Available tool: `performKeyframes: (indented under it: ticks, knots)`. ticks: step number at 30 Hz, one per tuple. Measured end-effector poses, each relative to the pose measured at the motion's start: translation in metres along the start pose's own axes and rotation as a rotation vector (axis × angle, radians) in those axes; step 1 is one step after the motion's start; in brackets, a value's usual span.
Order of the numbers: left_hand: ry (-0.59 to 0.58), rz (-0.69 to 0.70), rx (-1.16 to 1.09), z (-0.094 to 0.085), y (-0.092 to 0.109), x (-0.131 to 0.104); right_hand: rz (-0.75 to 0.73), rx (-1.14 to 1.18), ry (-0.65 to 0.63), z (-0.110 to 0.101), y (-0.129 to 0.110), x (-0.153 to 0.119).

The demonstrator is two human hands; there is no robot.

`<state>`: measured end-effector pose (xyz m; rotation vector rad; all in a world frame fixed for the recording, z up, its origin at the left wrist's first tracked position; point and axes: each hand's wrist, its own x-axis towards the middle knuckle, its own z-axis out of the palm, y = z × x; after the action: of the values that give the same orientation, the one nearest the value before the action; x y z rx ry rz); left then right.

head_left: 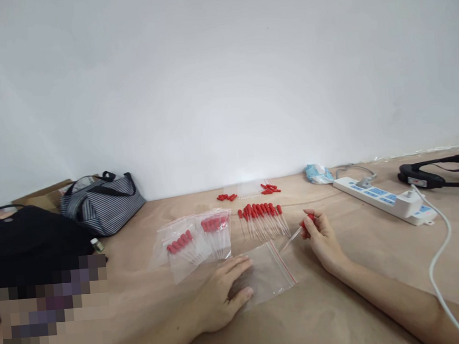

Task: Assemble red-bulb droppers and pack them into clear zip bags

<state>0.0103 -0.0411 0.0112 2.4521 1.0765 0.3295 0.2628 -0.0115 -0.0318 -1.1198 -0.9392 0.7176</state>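
My right hand (318, 236) is closed round the red bulb of a dropper (297, 235). Its clear tube slants down to the left, the tip close to the red seal strip of a clear zip bag (267, 272). On the left part of that flat bag lies my left hand (223, 294), fingers stretched out and apart. Just beyond the bag, a row of red-bulbed droppers (262, 220) lies side by side. Farther left, several more droppers (181, 244) are inside clear zip bags (181, 271).
Loose red bulbs (270, 189) and clear tubes (249, 195) lie near the wall. To the right are a power strip (382, 197), its white cable (433, 267), a blue packet (318, 174) and a black headset (424, 175). A striped bag (105, 203) and small bottle (97, 244) stand left.
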Motion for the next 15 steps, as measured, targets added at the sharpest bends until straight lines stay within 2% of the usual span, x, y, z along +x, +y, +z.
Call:
performKeyframes:
  ticks: [5, 11, 15]
  knots:
    - [0.004, -0.011, 0.005, 0.001, -0.001, 0.000, 0.058, 0.049, -0.074, 0.002, 0.002, -0.002]
    - [0.001, -0.009, -0.003, 0.000, 0.001, 0.000, 0.304, 0.201, -0.241, 0.008, -0.005, -0.015]
    - [0.016, -0.002, -0.008, 0.001, 0.000, 0.000, 0.288, 0.129, -0.400, 0.008, -0.008, -0.021]
